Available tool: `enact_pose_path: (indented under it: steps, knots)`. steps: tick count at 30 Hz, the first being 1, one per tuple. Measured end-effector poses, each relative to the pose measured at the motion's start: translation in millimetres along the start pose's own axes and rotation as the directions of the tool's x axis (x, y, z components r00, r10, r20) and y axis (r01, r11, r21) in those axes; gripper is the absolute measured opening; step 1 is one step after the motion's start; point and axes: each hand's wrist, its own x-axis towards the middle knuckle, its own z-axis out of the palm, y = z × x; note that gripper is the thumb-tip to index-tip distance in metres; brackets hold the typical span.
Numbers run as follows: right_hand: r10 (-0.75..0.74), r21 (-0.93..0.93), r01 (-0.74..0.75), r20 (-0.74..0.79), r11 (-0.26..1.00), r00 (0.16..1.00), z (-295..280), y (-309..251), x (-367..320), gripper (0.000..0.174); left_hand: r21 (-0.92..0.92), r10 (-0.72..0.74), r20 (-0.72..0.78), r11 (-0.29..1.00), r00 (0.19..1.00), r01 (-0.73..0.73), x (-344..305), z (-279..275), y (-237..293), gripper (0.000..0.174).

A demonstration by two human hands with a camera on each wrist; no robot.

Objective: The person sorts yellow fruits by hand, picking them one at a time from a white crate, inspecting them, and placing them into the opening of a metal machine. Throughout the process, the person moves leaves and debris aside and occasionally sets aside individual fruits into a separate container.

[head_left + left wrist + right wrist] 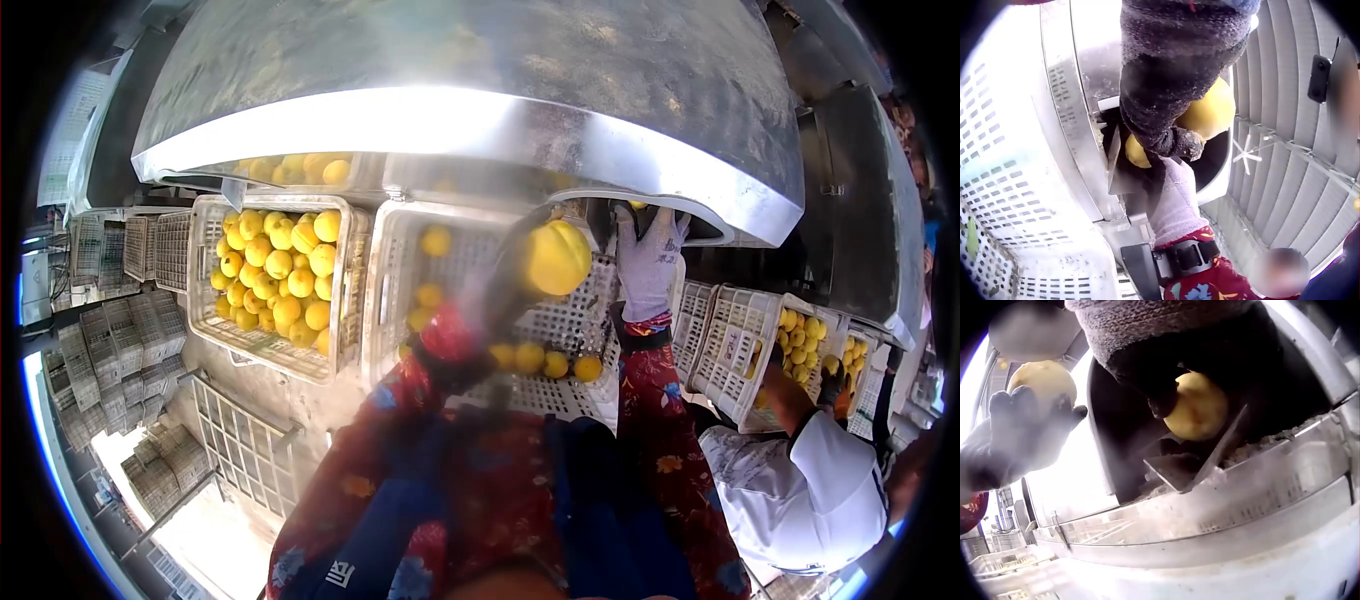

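Note:
My left hand (508,275), in a dark, soiled glove, grips a yellow peach (560,257) above the white crate. In the left wrist view that peach (1211,112) shows beside the curled fingers of the left hand (1179,81). The right hand (652,258), in a pale grey glove, reaches into the dark opening of a metal machine (640,150). Inside, its darkened fingers hold another yellow peach (1197,407) by the side, just above a V-shaped metal piece (1200,469). Part of this right hand is lost in shadow.
Below the hands stands a white perforated crate (378,300) with several peaches (530,358) in it. A fuller crate (200,290) is to the left. Stacked crates (130,345) lie farther left; at right another person (800,490) works by peach crates.

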Motion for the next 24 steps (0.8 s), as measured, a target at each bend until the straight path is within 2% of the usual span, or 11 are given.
enact_pose_path:
  steps: [3,7,8,9,12,14,15,17,21,23,24]
  knots:
    - [-0.061,0.333,0.045,0.039,0.942,0.997,-35,-9,-29,0.083,-0.053,-0.038,0.004,0.998,0.999,0.039,13,19,25,0.07]
    - [-0.278,0.277,0.247,0.078,0.928,0.957,-45,-48,-61,0.078,0.328,0.033,0.231,0.938,0.972,-0.11,19,25,16,0.064]
    - [-0.123,0.383,0.072,0.11,0.921,0.986,-39,-50,-65,0.076,0.521,0.177,0.289,0.795,0.941,-0.31,22,18,-7,0.064]
    - [-0.121,0.312,0.096,0.061,0.945,0.991,-36,-46,-63,0.075,0.666,0.301,0.374,0.571,0.877,-0.48,28,5,-43,0.064]
    - [-0.149,0.027,0.151,-0.077,0.988,0.986,-18,-27,-47,0.076,0.38,-0.117,0.326,0.925,0.938,-0.016,26,-24,-35,0.058]
    - [-0.037,-0.214,0.043,0.03,0.976,0.999,-6,-24,-23,0.077,0.041,-0.226,0.04,0.974,0.973,0.224,-3,-48,-13,0.054]
    - [-0.116,-0.206,0.103,-0.052,0.973,0.992,12,-15,-7,0.073,0.368,-0.198,-0.015,0.91,0.98,0.189,-5,-85,-39,0.048]
    - [-0.195,-0.167,0.176,-0.11,0.97,0.975,13,-14,6,0.061,0.83,-0.18,-0.124,0.52,0.976,0.202,1,-135,-74,0.049]
    - [0.184,0.452,-0.157,-0.016,0.878,0.983,-7,-15,1,0.045,0.596,-0.39,-0.713,0.101,0.583,0.796,47,-162,-117,0.059]
    - [-0.115,0.408,0.193,-0.209,0.892,0.971,-4,-14,-24,0.045,0.612,-0.398,-0.723,0.01,0.564,0.791,48,-170,-146,0.059]
    - [-0.394,0.203,0.432,-0.202,0.879,0.896,-2,-10,-36,0.045,0.639,-0.401,-0.712,-0.03,0.576,0.768,49,-174,-162,0.059]
